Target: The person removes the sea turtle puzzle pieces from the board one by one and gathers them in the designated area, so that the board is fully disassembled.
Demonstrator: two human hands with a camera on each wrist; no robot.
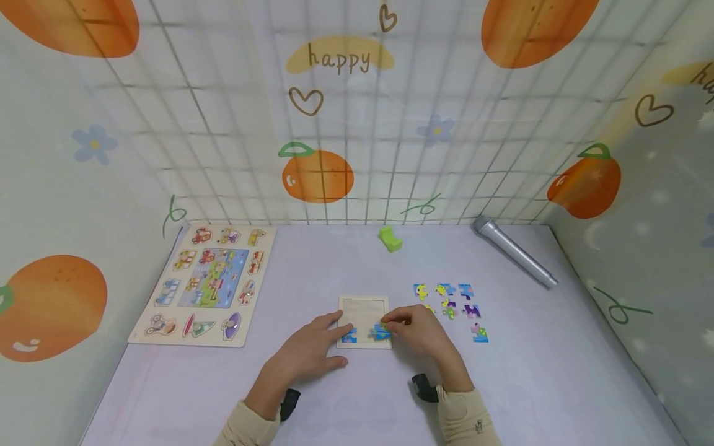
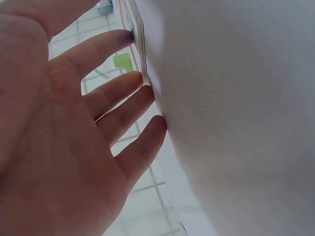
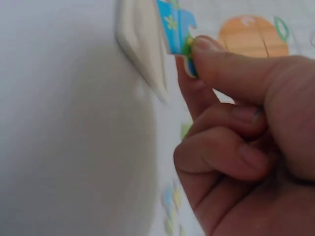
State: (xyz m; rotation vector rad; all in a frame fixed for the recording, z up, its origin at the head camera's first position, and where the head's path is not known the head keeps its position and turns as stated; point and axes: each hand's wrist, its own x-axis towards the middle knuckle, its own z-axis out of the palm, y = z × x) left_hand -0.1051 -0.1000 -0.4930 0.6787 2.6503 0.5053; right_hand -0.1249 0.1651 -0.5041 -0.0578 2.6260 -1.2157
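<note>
A small wooden puzzle tray (image 1: pixel 364 298) lies in front of me, with one blue jigsaw piece (image 1: pixel 350 336) in its lower left corner. My right hand (image 1: pixel 419 331) pinches another blue puzzle piece (image 3: pixel 178 27) between thumb and index finger, over the tray's lower right part. In the right wrist view its other fingers are curled toward the palm. The left hand (image 1: pixel 308 351) rests at the tray's left edge with fingers spread and extended. Its index fingertip reaches over the rim, and the other fingertips (image 2: pixel 158 123) touch the edge and tabletop.
Several loose puzzle pieces (image 1: pixel 471 311) lie right of the tray, partly behind my right hand. A larger picture puzzle board (image 1: pixel 146 331) is at the left. Toward the back are a green block (image 1: pixel 390 239) and a silver microphone (image 1: pixel 515 253), in front of a curtained grid wall.
</note>
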